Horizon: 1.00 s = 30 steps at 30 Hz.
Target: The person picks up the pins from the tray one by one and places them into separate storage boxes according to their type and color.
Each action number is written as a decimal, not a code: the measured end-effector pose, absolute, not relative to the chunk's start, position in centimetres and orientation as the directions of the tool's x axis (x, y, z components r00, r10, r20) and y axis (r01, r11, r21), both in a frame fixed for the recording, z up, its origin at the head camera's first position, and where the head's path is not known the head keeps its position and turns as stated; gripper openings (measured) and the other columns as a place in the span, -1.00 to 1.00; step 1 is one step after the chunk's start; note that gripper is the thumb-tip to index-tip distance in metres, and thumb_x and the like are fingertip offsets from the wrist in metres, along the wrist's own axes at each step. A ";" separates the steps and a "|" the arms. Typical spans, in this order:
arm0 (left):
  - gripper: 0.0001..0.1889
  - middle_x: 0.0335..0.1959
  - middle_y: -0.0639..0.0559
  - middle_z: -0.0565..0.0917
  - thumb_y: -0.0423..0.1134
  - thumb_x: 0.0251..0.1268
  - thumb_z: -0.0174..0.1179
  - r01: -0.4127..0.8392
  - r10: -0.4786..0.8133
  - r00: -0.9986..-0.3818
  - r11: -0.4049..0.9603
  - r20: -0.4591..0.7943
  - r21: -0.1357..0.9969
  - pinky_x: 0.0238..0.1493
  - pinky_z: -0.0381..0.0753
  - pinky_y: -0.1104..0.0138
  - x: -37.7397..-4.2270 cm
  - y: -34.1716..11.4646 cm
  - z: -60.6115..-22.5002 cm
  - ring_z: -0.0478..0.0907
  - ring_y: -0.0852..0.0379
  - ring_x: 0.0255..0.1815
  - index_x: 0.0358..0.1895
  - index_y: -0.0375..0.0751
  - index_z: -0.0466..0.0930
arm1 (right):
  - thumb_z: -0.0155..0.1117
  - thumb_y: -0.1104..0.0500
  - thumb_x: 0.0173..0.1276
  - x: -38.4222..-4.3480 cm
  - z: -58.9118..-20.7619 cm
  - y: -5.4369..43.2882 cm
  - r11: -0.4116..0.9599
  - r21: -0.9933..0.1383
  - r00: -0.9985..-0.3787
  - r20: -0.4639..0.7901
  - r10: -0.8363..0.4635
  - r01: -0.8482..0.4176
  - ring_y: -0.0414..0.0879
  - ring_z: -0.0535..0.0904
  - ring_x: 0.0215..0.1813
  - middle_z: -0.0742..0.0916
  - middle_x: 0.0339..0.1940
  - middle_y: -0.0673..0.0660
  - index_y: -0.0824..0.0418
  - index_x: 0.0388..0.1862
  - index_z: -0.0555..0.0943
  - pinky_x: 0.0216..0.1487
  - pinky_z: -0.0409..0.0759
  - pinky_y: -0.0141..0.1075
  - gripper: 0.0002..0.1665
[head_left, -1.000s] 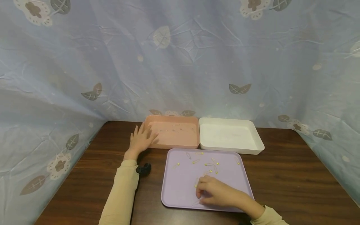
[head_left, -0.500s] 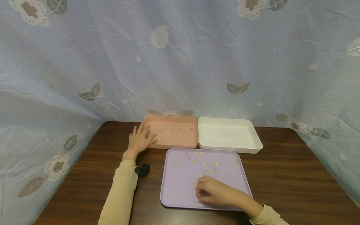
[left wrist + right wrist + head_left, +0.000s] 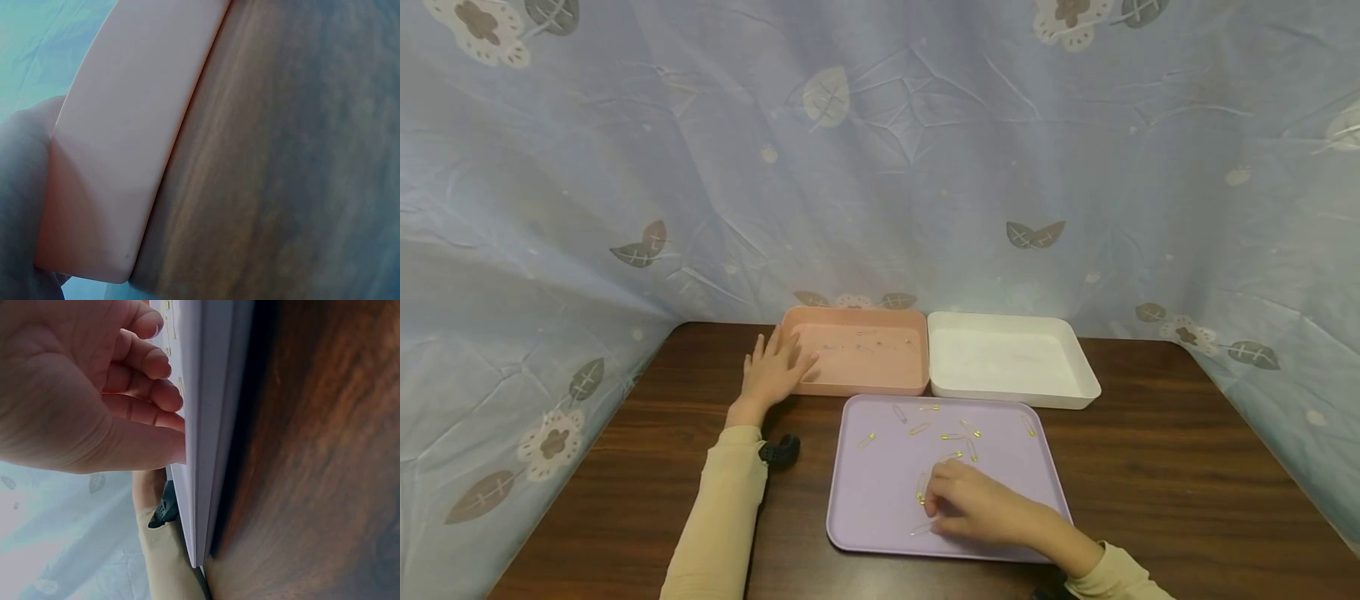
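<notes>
In the head view my left hand (image 3: 771,372) rests with spread fingers over the left end of the pink tray (image 3: 865,389); the left wrist view shows that hand against the tray's wall (image 3: 125,125). Several small pins (image 3: 860,347) lie in the pink tray. My right hand (image 3: 973,502) is low over the front of the lilac tray (image 3: 872,500), its fingers curled. Thumb and forefinger pinch one end of a thin silvery safety pin (image 3: 919,529). Yellow-headed safety pins (image 3: 921,490) lie scattered across the lilac tray, one right beside the curled fingers.
A white tray (image 3: 1015,395) stands to the right of the pink one, both behind the lilac tray. Dark wooden tabletop (image 3: 1157,467) surrounds them. A patterned blue cloth (image 3: 880,167) hangs behind and at the sides.
The right hand has shifted slightly away from the lilac tray's front edge, and the silvery pin at its fingertips has moved with it. My left hand keeps its place.
</notes>
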<state>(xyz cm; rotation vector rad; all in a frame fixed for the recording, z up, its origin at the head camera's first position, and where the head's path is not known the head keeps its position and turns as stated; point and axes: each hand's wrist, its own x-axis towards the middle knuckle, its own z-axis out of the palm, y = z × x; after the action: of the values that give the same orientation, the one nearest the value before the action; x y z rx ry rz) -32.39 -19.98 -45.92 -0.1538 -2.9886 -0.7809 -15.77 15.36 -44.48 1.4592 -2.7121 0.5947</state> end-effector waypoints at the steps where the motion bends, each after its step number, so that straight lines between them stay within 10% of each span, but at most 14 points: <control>1: -0.20 0.61 -0.21 -0.16 0.36 0.39 -0.18 0.108 0.083 -0.994 0.867 0.072 0.487 0.41 -0.23 -0.41 -32.4 -20.0 -45.9 -0.30 -0.40 0.58 0.56 0.01 0.02 | 0.44 0.09 0.09 -15.8 -44.5 15.3 0.496 -0.324 -0.567 0.183 -0.803 -0.806 -0.37 0.34 -0.20 0.51 -0.36 -0.20 -0.02 -0.40 0.54 -0.11 0.42 -0.46 -0.79; 30: -0.18 0.61 -0.21 -0.16 0.39 0.39 -0.21 0.117 0.090 -0.993 0.865 0.079 0.488 0.40 -0.22 -0.42 -32.3 -20.0 -46.0 -0.29 -0.41 0.58 0.56 0.01 0.00 | 0.35 0.13 0.25 -16.2 -43.4 14.9 0.499 -0.291 -0.558 0.177 -0.810 -0.816 -0.39 0.25 -0.27 0.42 -0.43 -0.22 -0.04 -0.42 0.49 -0.21 0.32 -0.52 -0.82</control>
<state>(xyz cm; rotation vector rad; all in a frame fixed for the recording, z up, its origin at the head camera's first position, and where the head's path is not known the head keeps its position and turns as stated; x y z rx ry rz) -32.27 -20.04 -46.02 -0.1654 -2.9822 -0.7847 -16.22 14.92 -43.43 1.4681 -2.7045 0.5396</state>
